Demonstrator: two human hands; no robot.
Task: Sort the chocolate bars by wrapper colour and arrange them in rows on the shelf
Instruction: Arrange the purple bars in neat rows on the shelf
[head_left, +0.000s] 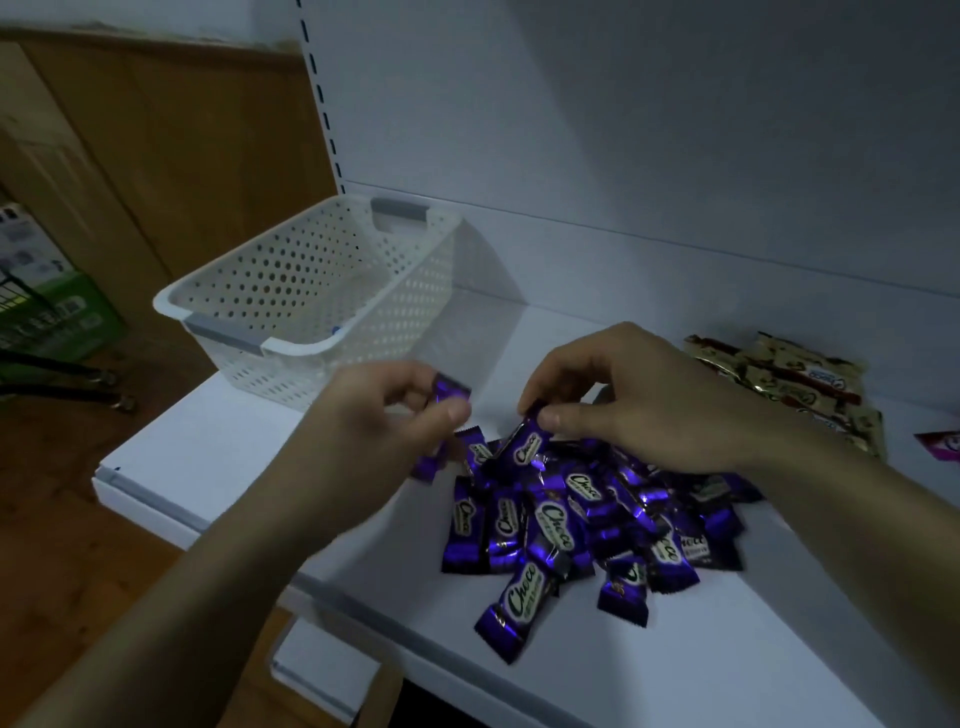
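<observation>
A loose pile of several purple-wrapped chocolate bars (587, 525) lies on the white shelf (218, 457). My left hand (374, 421) grips one purple bar (451, 391) above the pile's left edge, its ends showing above and below the fingers. My right hand (639, 400) pinches the top end of another purple bar (522, 447) at the back of the pile. Gold-and-cream wrapped bars (779, 384) lie grouped at the right, behind my right wrist. A pink wrapper (940, 444) peeks in at the right edge.
A white perforated plastic basket (311, 291) with grey handles stands on the shelf at the back left, with no bars visible in it. The shelf's back panel (623, 130) rises behind. Left of the shelf are a wooden floor, wooden cabinets and a green box (67, 312).
</observation>
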